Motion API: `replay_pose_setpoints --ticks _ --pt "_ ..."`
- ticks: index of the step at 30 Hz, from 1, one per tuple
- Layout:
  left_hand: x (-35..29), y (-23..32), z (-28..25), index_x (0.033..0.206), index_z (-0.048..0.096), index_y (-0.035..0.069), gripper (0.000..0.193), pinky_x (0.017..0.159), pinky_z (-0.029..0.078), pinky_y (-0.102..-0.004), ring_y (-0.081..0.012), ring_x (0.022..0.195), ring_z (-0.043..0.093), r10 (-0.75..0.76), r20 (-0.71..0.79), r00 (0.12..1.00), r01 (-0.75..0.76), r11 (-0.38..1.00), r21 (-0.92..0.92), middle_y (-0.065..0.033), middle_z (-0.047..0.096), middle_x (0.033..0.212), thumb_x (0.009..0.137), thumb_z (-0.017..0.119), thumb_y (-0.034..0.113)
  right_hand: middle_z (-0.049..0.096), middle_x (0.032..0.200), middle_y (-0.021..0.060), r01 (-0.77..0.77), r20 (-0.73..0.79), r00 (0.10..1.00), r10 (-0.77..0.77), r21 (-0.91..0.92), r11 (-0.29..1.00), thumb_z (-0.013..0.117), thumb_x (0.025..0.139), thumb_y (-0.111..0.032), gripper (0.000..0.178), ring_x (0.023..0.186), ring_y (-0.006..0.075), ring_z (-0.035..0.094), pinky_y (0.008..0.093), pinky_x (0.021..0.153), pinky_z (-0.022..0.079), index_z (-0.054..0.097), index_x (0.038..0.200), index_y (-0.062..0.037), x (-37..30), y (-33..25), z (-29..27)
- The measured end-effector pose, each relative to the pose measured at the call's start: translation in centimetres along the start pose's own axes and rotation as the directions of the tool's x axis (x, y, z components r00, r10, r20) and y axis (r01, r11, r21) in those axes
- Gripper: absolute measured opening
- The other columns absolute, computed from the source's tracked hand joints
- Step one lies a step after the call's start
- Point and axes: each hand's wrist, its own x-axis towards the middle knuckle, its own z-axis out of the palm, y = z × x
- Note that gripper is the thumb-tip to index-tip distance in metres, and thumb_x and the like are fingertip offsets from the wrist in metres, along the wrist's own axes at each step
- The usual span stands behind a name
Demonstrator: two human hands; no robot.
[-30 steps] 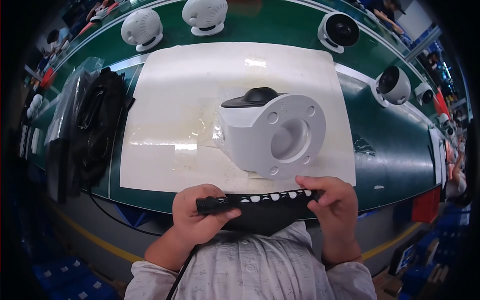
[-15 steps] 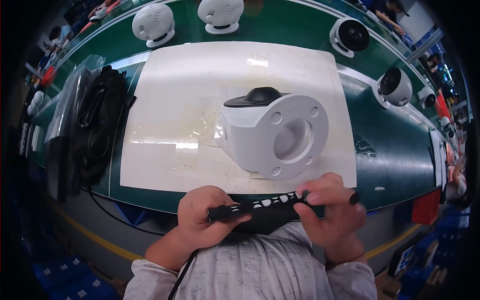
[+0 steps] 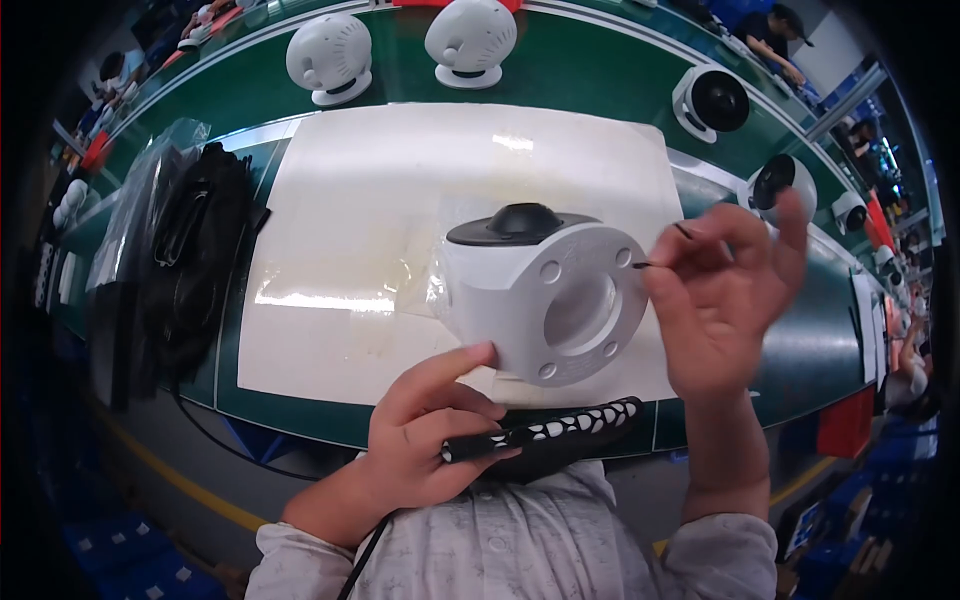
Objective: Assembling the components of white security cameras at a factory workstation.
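Note:
In my left hand [image 3: 425, 440] is a black bar with white oval spots [image 3: 565, 424], held level above my lap. A dark panel hangs under it. The left index finger stretches up to the lower side of a white round-bodied device [image 3: 490, 285], which looks like a desk fan lying down. Its black domed front [image 3: 525, 222] faces up and its ring-shaped base [image 3: 630, 310] faces me. Beside that base my right hand [image 3: 725, 300] is raised, thumb and index finger pinched on a thin dark piece [image 3: 642, 265] too small to name; its other fingers are spread.
Under the device lies a white board [image 3: 330, 200] on the green bench [image 3: 800, 340]. Black fabric bundles [image 3: 205, 250] and clear plastic bags lie at left. Similar white devices [image 3: 330, 60] stand along the far side and right. A red bin [image 3: 845, 425] is at lower right.
My right hand has left the spotted bar and risen to the device's base with the thin dark piece. My left hand keeps the bar, its index finger now reaching up to the device.

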Motion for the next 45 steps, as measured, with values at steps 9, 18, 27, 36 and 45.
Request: replay_pose_setpoints --ticks 9,18,27,36,45 --pt "0.0 -0.8 0.7 0.07 0.054 0.001 0.022 0.057 0.05 -0.0242 -0.0182 0.065 0.063 -0.069 -0.009 0.998 0.069 0.997 0.024 -0.0239 0.043 0.121 0.058 0.072 0.003 0.04 0.101 0.0099 -0.106 0.101 0.989 0.108 -0.025 0.994 0.051 0.07 0.015 0.083 0.077 0.0133 0.049 0.0253 0.075 0.043 0.006 0.134 -0.0135 0.7 0.1 -0.5" --pt "0.2 -0.9 0.6 0.071 0.056 0.002 0.023 0.057 0.049 -0.0238 -0.0183 0.065 0.062 -0.07 0.007 0.998 0.069 0.992 0.102 -0.0236 0.044 0.12 0.056 0.073 0.005 0.051 0.102 0.0144 0.233 0.39 0.92 0.026 -0.599 0.766 0.056 0.073 0.005 0.078 0.076 0.0217 0.058 0.0255 0.061 0.049 0.006 0.132 -0.0085 0.8 -1.9 -0.8" --pt "0.4 -0.6 0.3 0.071 0.058 0.002 0.021 0.055 0.047 -0.0253 -0.0212 0.062 0.06 -0.072 0.033 0.997 0.066 0.986 0.151 -0.0217 0.046 0.12 0.057 0.072 0.007 0.051 0.09 0.0057 0.232 0.211 0.964 -0.162 -0.369 0.9 0.057 0.073 0.001 0.057 0.107 0.0228 0.043 0.0328 0.09 0.033 0.029 0.123 -0.0035 1.1 -0.8 0.3" --pt "0.3 -0.7 0.6 0.072 0.058 0.002 0.021 0.054 0.046 -0.0257 -0.0216 0.06 0.059 -0.065 -0.01 0.998 0.066 0.991 0.118 -0.0189 0.047 0.12 0.057 0.072 0.009 0.058 0.093 0.0046 0.238 0.32 0.947 -0.038 -0.617 0.75 0.057 0.073 -0.002 0.026 0.104 0.026 0.049 0.0445 0.099 0.019 0.049 0.098 -0.0027 1.5 -1.8 1.9" --pt "0.3 -1.1 0.1 0.073 0.058 0.002 0.02 0.056 0.046 -0.0261 -0.0235 0.061 0.058 -0.091 0.056 0.994 0.083 0.987 0.135 -0.0187 0.045 0.121 0.059 0.07 0.009 0.041 0.123 0.0224 -0.012 0.194 0.971 0.139 -0.543 0.84 0.056 0.077 -0.008 0.019 0.121 0.0437 0.028 0.0468 0.101 0.008 0.05 0.095 -0.0106 -2.4 -1.9 0.4"
